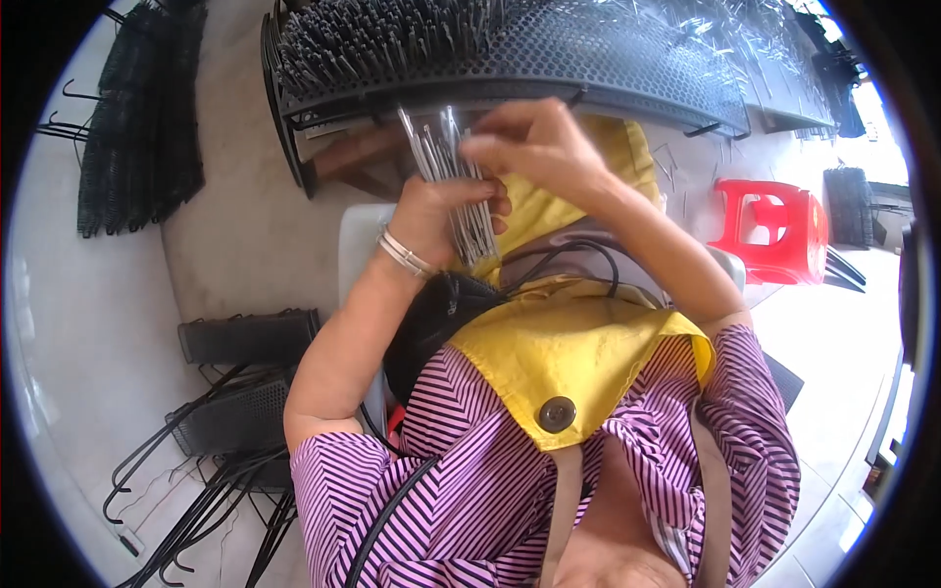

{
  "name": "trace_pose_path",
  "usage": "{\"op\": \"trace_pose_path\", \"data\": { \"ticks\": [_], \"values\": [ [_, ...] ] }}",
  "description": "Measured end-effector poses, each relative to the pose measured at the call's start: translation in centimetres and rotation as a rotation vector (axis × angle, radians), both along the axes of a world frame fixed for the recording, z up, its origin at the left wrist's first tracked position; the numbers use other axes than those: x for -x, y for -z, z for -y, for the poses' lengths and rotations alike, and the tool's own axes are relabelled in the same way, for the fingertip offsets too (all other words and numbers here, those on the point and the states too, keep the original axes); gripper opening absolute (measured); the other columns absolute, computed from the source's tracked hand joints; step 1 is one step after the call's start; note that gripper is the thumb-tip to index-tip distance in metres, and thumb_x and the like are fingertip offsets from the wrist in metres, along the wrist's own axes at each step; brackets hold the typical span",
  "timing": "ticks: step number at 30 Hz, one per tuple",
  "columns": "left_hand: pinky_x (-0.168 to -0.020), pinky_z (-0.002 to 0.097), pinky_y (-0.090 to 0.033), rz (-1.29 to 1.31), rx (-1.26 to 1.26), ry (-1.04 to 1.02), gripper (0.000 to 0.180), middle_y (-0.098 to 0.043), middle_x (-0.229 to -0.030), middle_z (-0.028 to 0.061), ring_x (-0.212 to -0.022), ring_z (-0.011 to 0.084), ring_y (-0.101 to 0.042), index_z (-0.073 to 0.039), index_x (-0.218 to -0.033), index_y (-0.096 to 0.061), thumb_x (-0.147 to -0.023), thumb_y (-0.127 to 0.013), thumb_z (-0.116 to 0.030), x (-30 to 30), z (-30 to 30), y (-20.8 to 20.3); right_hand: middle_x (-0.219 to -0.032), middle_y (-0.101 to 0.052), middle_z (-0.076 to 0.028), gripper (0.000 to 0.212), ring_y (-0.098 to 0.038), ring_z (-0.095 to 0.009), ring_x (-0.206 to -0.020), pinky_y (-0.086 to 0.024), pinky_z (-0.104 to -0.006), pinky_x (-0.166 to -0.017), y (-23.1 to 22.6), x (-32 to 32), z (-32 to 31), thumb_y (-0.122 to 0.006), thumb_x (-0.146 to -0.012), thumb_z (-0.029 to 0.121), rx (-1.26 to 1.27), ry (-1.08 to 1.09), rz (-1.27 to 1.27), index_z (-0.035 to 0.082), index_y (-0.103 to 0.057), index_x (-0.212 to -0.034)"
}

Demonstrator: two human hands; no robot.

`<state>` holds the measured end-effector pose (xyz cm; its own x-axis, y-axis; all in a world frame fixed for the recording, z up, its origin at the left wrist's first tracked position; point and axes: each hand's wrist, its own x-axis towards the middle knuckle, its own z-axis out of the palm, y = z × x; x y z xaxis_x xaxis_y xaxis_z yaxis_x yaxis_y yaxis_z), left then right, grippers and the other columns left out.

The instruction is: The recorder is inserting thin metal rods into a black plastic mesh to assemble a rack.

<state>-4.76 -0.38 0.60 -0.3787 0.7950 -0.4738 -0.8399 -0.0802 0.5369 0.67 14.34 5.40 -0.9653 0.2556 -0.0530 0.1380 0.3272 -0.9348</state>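
Note:
A bundle of thin silvery metal rods (473, 220) stands tilted in my left hand (441, 206), whose fingers and thumb wrap round its middle. The upper ends of the rods fan apart slightly above that fist. Beside these ends, my right hand (539, 147) has its fingers bent and its thumb and forefinger drawn together. What lies between those fingertips is too small and blurred to make out. Just beyond both hands runs the edge of a black perforated metal rack (578, 69), which carries a dense heap of similar rods (363, 44) on its left part.
More loose rods (716, 34) lie at the far right of the rack. A red plastic stool (774, 230) stands on the floor at right. Black mesh racks (245, 338) and long hooked rods (211, 514) are at lower left. A yellow apron (588, 353) covers my front.

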Motion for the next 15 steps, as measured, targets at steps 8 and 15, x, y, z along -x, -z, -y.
{"op": "trace_pose_path", "data": {
  "ticks": [8,15],
  "values": [
    [-0.067,0.0348,-0.053,-0.101,-0.066,0.018,0.025,-0.06,-0.085,0.0145,-0.072,0.024,-0.061,0.004,-0.097,-0.054,-0.072,-0.054,0.001,-0.5,-0.6,-0.7,-0.056,-0.055,-0.003,0.012,-0.047,-0.007,-0.045,-0.038,-0.0216,-0.04,1.5,-1.3,0.6,-0.064,-0.072,0.007,0.444,0.183,0.029,-0.004,-0.059,-0.067],
    [-0.062,0.035,-0.054,-0.124,0.11,-0.068,0.019,-0.06,-0.081,0.0146,-0.067,0.0257,-0.062,0.006,-0.091,-0.054,-0.073,-0.055,0.005,-0.8,-0.8,-0.8,-0.058,-0.057,-0.005,0.013,-0.051,-0.009,-0.046,-0.042,-0.0209,-0.043,1.0,-1.8,-0.5,-0.065,-0.072,0.007,0.344,0.213,0.087,-0.004,-0.059,-0.067]
  ]
}}
